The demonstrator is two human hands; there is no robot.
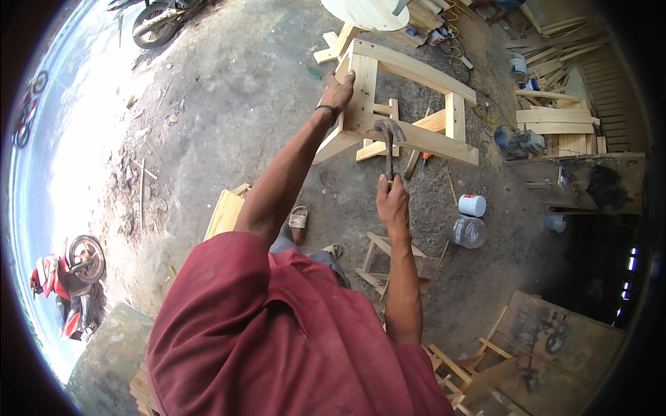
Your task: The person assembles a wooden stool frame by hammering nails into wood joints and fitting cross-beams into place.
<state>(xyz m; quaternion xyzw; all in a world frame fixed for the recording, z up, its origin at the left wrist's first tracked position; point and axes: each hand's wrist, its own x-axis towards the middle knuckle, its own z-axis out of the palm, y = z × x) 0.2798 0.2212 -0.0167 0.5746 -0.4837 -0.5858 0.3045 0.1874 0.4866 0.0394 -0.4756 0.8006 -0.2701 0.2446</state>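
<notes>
A light wooden frame (362, 90), built of planks like a small chair or stool, stands tilted in front of me. My left hand (338, 91) grips its upper left edge, with the fingers over the board and a dark band on the wrist. My right hand (393, 206) is closed round the handle of a claw hammer (389, 149). The hammer's metal head lies against or just above the near rail (430, 142) of the frame; whether it touches, I cannot tell. No nail can be made out.
To the right stand a white bucket (472, 205) and a clear plastic jug (470, 232). A round wooden top (366, 12) lies beyond the frame. Stacked planks (555, 123) fill the far right. A red motorcycle (69, 281) is parked at left, and a small wooden frame (380, 260) lies near my feet.
</notes>
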